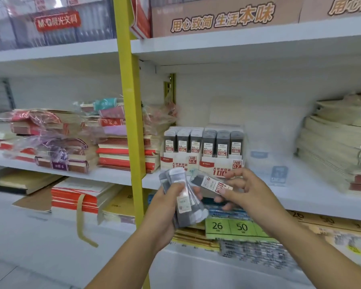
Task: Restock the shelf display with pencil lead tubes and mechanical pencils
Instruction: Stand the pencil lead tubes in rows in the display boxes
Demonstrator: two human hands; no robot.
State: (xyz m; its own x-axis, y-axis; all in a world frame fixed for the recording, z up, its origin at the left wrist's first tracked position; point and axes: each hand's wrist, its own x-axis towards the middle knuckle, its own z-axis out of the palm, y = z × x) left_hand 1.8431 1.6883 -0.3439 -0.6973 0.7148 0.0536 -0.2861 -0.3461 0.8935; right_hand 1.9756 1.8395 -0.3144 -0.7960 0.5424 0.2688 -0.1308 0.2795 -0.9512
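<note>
Left hand (165,209) grips blurred lead tubes (189,213), labels unreadable; right fingers (234,174) pinch one tube (212,183)

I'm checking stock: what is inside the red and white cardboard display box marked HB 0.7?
The red and white cardboard box holds three upright rows of dark grey lead tubes, labels facing out. More tops show behind; the box front hides their bases.

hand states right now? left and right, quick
Left hand: closed, gripping a bundle of lead tubes.
Right hand: closed, pinching a single lead tube.
</note>
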